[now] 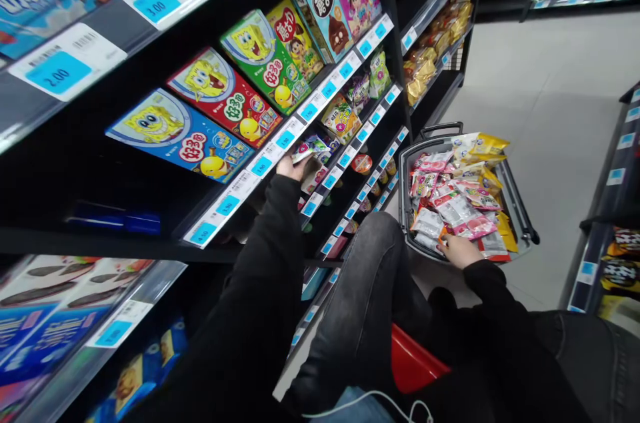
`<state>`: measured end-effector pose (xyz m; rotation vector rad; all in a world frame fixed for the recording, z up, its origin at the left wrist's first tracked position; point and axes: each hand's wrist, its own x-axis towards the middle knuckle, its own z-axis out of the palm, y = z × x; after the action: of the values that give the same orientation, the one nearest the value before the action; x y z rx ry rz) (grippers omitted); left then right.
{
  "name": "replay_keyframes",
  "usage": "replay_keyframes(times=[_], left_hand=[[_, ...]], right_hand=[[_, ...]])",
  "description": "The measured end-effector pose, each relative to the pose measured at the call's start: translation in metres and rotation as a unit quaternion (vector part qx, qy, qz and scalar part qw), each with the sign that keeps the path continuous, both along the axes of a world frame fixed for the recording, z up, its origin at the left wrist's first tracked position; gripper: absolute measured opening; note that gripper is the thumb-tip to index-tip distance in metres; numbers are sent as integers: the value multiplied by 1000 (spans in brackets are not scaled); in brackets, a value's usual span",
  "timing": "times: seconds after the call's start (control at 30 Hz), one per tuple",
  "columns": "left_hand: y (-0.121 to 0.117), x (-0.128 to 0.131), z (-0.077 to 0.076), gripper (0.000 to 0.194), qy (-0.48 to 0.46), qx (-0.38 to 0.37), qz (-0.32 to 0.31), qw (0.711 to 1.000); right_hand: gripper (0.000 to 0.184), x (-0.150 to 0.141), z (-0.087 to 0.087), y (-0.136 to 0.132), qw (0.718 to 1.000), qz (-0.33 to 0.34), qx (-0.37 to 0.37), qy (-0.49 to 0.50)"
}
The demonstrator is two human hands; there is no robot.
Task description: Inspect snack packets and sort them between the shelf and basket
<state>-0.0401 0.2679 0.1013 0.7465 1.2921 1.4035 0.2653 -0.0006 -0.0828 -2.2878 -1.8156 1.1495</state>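
My left hand reaches into a black store shelf and grips a small colourful snack packet at the shelf's front edge. My right hand rests at the near rim of a grey shopping basket on the floor, its fingers on the pink and white snack packets piled inside; whether they hold one is hidden. Both arms wear black sleeves. My knee in dark jeans lies between the shelf and the basket.
Cartoon-printed boxes stand tilted on the shelf above, with blue price tags along the rails. More packets fill lower shelves. A red object sits under my legs. Another shelf unit stands at right across the pale floor.
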Motion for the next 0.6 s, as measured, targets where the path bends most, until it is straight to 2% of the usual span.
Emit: replay_keyframes(times=[0.1,0.13,0.17,0.2,0.23,0.33,0.37,0.4,0.43,0.5,0.53,0.57,0.6], left_hand=[[-51,-1,-10,26,-42,-9,3,999],[-73,2,-15,28,-40,0,-3,999],[-96,7,-21,33,-33,36,-32,998],[-120,13,-28,38,-23,69,-63,995],[-142,21,-34,42,-8,94,-92,991],[-200,49,-48,46,67,95,-205,972],[-213,58,-49,43,99,98,-259,956],[-224,66,-49,36,125,111,-323,931],[-233,74,-48,28,143,137,-390,899],[-243,86,-46,14,164,205,-488,832],[-247,91,-46,10,170,232,-497,818],[-249,94,-48,8,170,243,-485,823],[-252,96,-51,11,158,231,-462,841]], right_hand=[[28,-7,9,1,995,-34,-5,90],[28,-11,16,1,985,-66,-23,158],[29,-17,24,0,962,-105,-47,247],[33,-23,34,-2,924,-140,-76,349],[39,-30,45,-5,870,-163,-104,454],[61,-48,73,-23,692,-148,-143,691],[65,-51,80,-32,653,-144,-134,731],[67,-52,85,-43,630,-152,-113,753],[67,-52,89,-53,622,-171,-83,760],[58,-47,93,-74,637,-218,-9,739],[51,-43,94,-84,653,-241,30,718],[46,-39,96,-92,669,-260,71,692],[45,-36,96,-98,684,-273,113,667]])
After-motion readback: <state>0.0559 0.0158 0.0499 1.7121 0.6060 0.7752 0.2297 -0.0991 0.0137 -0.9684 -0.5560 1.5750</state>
